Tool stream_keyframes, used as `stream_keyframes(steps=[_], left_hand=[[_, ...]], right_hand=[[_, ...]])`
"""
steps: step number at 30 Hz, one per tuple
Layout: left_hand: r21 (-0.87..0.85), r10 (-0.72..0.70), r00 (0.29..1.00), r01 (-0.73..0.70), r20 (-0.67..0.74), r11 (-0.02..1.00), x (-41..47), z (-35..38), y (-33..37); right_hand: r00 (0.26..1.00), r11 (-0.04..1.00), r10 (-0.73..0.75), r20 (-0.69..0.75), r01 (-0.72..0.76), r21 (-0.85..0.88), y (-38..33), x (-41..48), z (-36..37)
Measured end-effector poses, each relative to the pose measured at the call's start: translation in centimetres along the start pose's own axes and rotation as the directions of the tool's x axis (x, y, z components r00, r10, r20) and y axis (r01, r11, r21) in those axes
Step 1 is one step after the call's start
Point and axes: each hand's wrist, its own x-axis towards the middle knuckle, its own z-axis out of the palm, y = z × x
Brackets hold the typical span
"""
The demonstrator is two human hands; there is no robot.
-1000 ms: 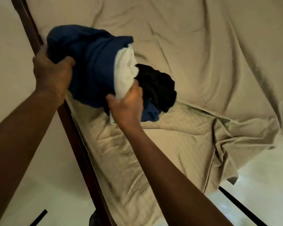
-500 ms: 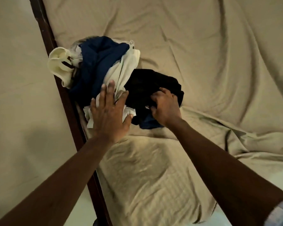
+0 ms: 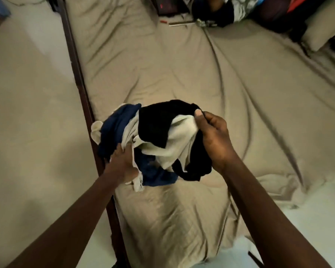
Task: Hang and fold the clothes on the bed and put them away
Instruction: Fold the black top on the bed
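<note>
Right hand (image 3: 215, 140): thumb and fingers pinched together on the edge of the black garment (image 3: 157, 122), holding it raised above the pile
Left hand (image 3: 122, 161): fingers stretched out, lying flat on the pile where the navy garment (image 3: 114, 128) meets the white cloth (image 3: 182, 136), gripping nothing
Black garment: drapes from the right hand over the white cloth, its lower end hanging by the wrist
Pile: navy, white and black pieces bunched together on the tan sheet (image 3: 182, 64), at the bed's left edge beside the dark wooden rail (image 3: 75, 60)
Far corner: a pillow (image 3: 317, 35)

Left hand (image 3: 122, 163) flat, pressing; right hand (image 3: 214, 140) pinching garment (image 3: 157, 124) (thumb on top).
</note>
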Motion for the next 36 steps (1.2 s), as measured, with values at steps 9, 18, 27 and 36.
stream_keyframes(steps=[9,18,27,36], left_hand=[[-0.544,0.392,0.805,-0.591,-0.446,0.595,-17.3,-8.8,14.7],[-0.558,0.830,0.531,-0.747,-0.172,0.361,-27.6,-18.8,21.4],[-0.644,0.846,0.516,-0.694,-0.134,0.322,-29.8,-21.9,20.6],[-0.105,0.843,0.498,-0.867,-0.204,0.487,-29.3,-20.0,20.8]], right_hand=[[0.942,0.989,0.066,0.329,-0.018,-0.147,-19.5,-11.2,-7.3],[0.902,0.906,0.105,0.420,0.087,-0.414,-27.5,-20.4,-11.8],[0.999,0.857,-0.015,0.042,0.035,-0.515,-27.5,-25.1,-13.2],[0.939,0.793,-0.233,-0.252,0.033,-0.608,-23.1,-28.3,-12.6]])
